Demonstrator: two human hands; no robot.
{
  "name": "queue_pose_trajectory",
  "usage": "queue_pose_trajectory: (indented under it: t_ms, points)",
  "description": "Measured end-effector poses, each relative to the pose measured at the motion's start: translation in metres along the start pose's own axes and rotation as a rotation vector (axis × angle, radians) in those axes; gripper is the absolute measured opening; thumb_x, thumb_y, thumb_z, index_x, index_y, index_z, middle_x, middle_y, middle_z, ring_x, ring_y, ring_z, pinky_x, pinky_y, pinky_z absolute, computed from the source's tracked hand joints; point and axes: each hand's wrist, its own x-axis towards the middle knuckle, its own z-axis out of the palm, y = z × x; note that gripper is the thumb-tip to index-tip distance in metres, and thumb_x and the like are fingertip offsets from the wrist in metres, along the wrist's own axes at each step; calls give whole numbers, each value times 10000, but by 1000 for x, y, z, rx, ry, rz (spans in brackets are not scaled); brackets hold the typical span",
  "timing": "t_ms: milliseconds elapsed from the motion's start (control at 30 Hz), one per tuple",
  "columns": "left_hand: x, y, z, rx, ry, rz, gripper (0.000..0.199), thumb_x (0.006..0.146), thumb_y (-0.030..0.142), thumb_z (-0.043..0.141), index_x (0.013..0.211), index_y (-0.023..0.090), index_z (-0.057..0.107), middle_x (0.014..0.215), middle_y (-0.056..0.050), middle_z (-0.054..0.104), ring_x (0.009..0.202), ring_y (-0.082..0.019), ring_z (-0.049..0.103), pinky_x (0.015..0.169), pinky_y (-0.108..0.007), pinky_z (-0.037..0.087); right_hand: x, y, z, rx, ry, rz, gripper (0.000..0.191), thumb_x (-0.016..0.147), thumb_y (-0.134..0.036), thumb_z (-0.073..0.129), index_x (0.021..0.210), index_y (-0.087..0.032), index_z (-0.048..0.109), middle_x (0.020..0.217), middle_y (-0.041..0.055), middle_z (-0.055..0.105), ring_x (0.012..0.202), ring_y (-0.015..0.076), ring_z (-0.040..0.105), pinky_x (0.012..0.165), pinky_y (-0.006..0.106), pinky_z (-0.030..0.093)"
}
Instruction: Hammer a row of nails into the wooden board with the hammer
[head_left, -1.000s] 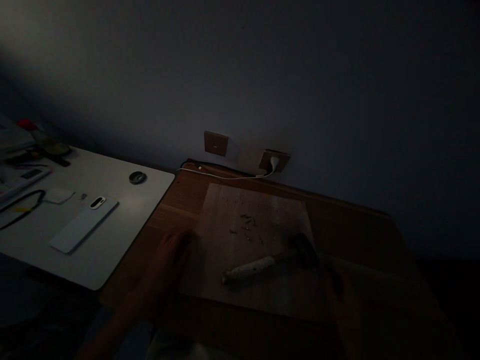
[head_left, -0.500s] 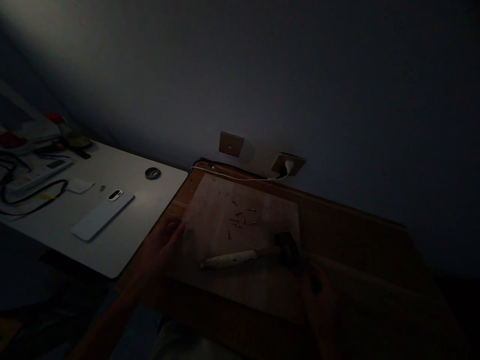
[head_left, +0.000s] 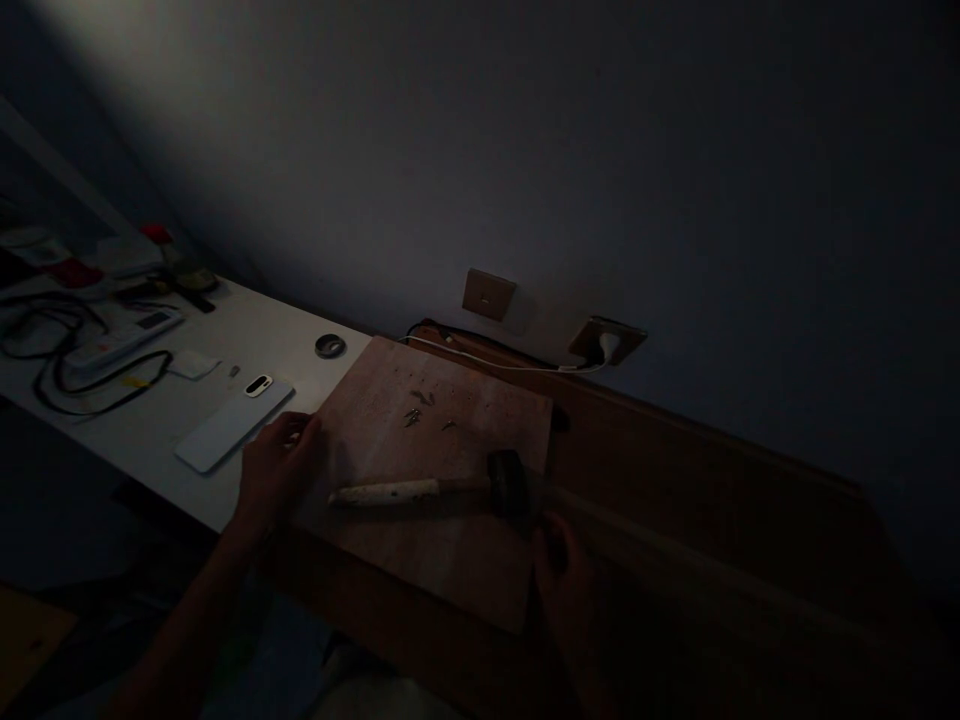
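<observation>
A thin board (head_left: 442, 550) lies tilted a little on the wooden table, its left part reaching over the white tabletop. My left hand (head_left: 281, 455) grips its left edge. At its right edge my right hand (head_left: 566, 570) holds on with curled fingers, dimly lit. A hammer (head_left: 397, 492) with a pale wrapped handle rests across the board, its dark head near my right hand. Several small screws or nails (head_left: 412, 416) lie scattered beyond the hammer, and a row of tiny marks shows near the far edge.
On the white table (head_left: 300, 375) are a phone (head_left: 232, 425), a tape roll (head_left: 330, 346), a power strip (head_left: 124, 335) and black cables. A plugged-in white cable (head_left: 517, 367) runs along the wall below two sockets (head_left: 489, 294). The wooden table (head_left: 675, 480) extends right.
Both hands and the board have moved left, with the hammer on it. The board now overlaps the white table, and the small metal pieces have shifted closer together. The view has turned slightly.
</observation>
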Motion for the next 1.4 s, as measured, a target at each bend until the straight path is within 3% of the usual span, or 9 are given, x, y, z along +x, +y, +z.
queue_pose_trajectory:
  t_ms: [233, 433, 533, 633, 767, 967, 1133, 1200, 1400]
  points:
    - [-20, 9, 12, 117, 43, 88, 443, 872, 568, 493, 981, 215, 738, 964, -96, 731, 916, -277, 704, 872, -391, 570, 10, 15, -15, -102, 59, -19, 537, 880, -608, 504, 1094, -198, 777, 1055, 169, 826, 953, 309, 789, 855, 422, 614]
    - [-73, 27, 33, 71, -231, 337, 346, 951, 494, 493, 1007, 245, 726, 1012, -82, 722, 941, -252, 697, 844, -356, 576, 27, 73, -72, -145, 269, 137, 585, 837, -702, 496, 1028, -201, 731, 1098, 207, 800, 1012, 365, 747, 892, 494, 586]
    - [-97, 36, 47, 28, -375, 449, 308, 970, 422, 484, 1024, 237, 723, 1017, -89, 733, 923, -246, 696, 823, -352, 576, 29, 103, -107, -274, 333, 223, 548, 834, -641, 461, 1032, -195, 711, 1163, 243, 769, 1040, 411, 721, 943, 582, 544]
    - [-106, 43, 57, 81, -452, 509, 282, 980, 360, 485, 1046, 222, 722, 1009, -94, 742, 929, -252, 691, 821, -361, 562, 24, 122, -133, -340, 291, 285, 530, 832, -599, 449, 1059, -200, 713, 1164, 243, 760, 1002, 416, 717, 915, 595, 535]
    - [-97, 46, 66, 232, -442, 597, 271, 1002, 341, 492, 1085, 218, 719, 1042, -95, 761, 988, -280, 677, 850, -393, 537, 16, 130, -151, -268, 297, 273, 521, 818, -657, 461, 988, -217, 683, 1153, 234, 757, 1010, 405, 702, 905, 573, 539]
    - [-82, 63, 80, 237, -382, 779, 293, 1001, 236, 472, 1191, 200, 694, 1256, -127, 740, 1153, -309, 656, 984, -456, 532, 4, 101, -146, -235, 477, 329, 585, 842, -832, 431, 833, -261, 558, 1002, 207, 718, 946, 378, 670, 887, 559, 536]
    - [-84, 95, 95, 149, -511, 846, 300, 1014, 258, 527, 1291, 224, 636, 1268, -101, 708, 1124, -249, 698, 945, -363, 569, -17, 76, -119, 22, 601, 292, 665, 739, -913, 583, 874, -262, 565, 873, 119, 690, 841, 320, 670, 762, 467, 572]
    - [-85, 108, 101, 162, -590, 881, 336, 985, 210, 556, 1315, 225, 619, 1288, -101, 692, 1105, -242, 706, 925, -350, 575, -27, 70, -107, 97, 525, 268, 667, 752, -894, 614, 923, -249, 604, 877, 122, 722, 847, 316, 692, 752, 448, 582]
    - [-79, 148, 119, 302, -667, 1030, 313, 949, 112, 542, 1228, 199, 653, 1227, -120, 682, 1067, -248, 684, 898, -358, 576, -37, 36, -77, 141, 38, 143, 607, 846, -770, 608, 1123, -246, 742, 1182, 135, 799, 1110, 332, 746, 924, 442, 616]
